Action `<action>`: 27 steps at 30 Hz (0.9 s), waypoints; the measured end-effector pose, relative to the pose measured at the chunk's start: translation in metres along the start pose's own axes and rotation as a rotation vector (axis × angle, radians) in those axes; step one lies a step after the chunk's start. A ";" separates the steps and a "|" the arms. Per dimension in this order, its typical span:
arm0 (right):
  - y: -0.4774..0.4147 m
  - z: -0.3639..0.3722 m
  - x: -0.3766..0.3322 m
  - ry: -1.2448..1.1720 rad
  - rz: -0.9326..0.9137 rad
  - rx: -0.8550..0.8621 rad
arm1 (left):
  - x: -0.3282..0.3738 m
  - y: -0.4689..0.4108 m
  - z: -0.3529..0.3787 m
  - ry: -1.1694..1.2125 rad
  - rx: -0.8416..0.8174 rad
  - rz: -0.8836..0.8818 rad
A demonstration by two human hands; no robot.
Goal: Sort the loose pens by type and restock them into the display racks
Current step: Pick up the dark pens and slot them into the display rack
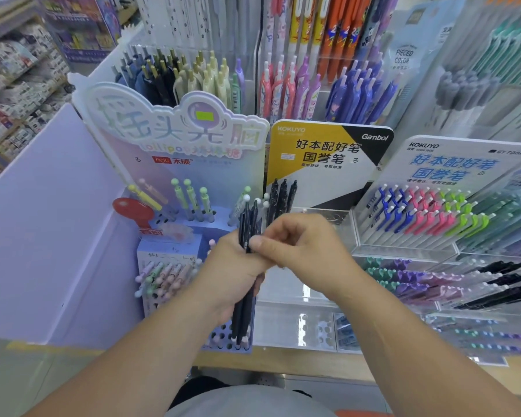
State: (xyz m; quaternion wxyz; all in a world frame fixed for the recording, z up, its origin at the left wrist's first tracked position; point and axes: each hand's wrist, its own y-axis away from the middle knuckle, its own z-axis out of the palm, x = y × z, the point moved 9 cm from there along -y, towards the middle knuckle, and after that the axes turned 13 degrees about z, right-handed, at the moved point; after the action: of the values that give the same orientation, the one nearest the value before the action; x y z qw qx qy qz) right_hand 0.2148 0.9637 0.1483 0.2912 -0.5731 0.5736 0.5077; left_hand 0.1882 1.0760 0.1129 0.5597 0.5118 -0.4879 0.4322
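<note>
We've got the dark pens fisted upright in our left hand, over the right edge of the lollipop rack. Our right hand pinches one near its top to pull it free, probably (it's blurry) for the yellow Kokuyo rack behind.

dark pens — mid-barrels hidden inside left hand, count unclear | right hand: fingertips curled out of sight | forearms cut by bottom edge | shelves at far left blurred, goods unreadable | yellow sign: small print too fine | grey pens top right — smeared
</note>
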 end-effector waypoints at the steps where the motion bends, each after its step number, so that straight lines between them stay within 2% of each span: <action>1: 0.000 0.002 0.001 0.017 0.026 -0.021 | 0.001 -0.001 0.002 -0.034 -0.009 0.017; 7: 0.004 -0.006 0.013 0.007 0.112 -0.008 | 0.008 0.000 0.015 -0.091 -0.064 0.058; 13: 0.006 -0.022 0.028 -0.464 0.281 -0.035 | -0.006 0.005 0.020 0.149 -0.060 -0.077; 18: 0.005 -0.029 0.032 -0.350 0.260 0.074 | -0.010 0.002 0.024 0.101 -0.046 -0.067; 22: 0.001 -0.051 0.023 -0.414 0.228 0.116 | -0.017 0.002 0.022 0.231 0.014 -0.157; 25: -0.003 -0.083 0.007 -0.399 0.120 0.237 | -0.026 0.004 0.011 0.300 0.086 -0.233; 27: -0.006 -0.097 -0.007 -0.268 0.009 0.300 | -0.029 0.006 0.006 0.320 0.083 -0.265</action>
State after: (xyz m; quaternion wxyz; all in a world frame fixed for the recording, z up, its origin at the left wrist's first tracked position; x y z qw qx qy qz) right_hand 0.2459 0.8782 0.1832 0.4448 -0.4482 0.6014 0.4895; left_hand 0.1776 1.0708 0.0848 0.6603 0.5190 -0.3029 0.4504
